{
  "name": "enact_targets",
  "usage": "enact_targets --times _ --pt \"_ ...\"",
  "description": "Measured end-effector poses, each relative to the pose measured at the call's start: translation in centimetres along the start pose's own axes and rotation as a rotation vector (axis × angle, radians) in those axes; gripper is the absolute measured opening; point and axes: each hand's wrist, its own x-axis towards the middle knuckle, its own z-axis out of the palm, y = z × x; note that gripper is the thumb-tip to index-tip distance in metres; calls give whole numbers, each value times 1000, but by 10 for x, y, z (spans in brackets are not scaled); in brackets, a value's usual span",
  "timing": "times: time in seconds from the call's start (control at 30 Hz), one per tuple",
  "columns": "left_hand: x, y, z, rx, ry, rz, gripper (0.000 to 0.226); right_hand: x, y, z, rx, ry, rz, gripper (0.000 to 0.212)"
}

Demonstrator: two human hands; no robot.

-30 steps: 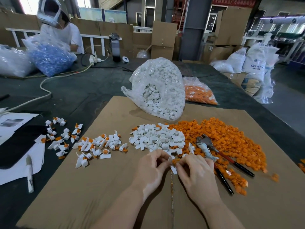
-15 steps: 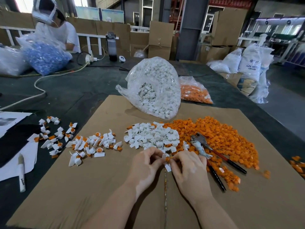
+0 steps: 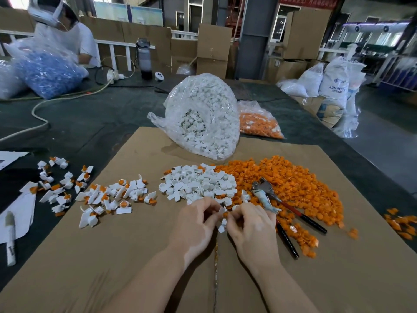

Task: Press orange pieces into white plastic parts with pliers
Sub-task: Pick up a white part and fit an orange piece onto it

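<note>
My left hand (image 3: 195, 224) and my right hand (image 3: 252, 229) meet over the brown cardboard sheet (image 3: 112, 256). Between their fingertips they pinch a small white plastic part (image 3: 222, 219) with an orange piece at it. Just beyond lies a heap of loose white parts (image 3: 198, 184). To its right spreads a wide pile of orange pieces (image 3: 300, 184). The pliers (image 3: 270, 199), with red and black handles, lie unheld on the orange pile beside my right hand. Joined white-and-orange parts (image 3: 108, 197) are scattered to the left.
A clear bag of white parts (image 3: 203, 118) and a bag of orange pieces (image 3: 259, 123) stand at the cardboard's far edge. A marker pen (image 3: 10, 238) and papers lie at far left. Another person (image 3: 63, 35) works across the table by a bag of blue parts (image 3: 47, 75).
Both hands stay together on the small part, with only slight finger movement. The view has shifted a little.
</note>
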Motion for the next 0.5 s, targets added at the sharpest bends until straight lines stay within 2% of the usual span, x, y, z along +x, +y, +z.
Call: enact_targets --times 0.27,0.5 --pt "-3 0 -5 -74 -21 -76 18 -1 -3 -2 -29 -22 -36 27" --pt "-4 1 -7 -73 -20 -71 19 -1 -3 -3 -19 -16 -58 27"
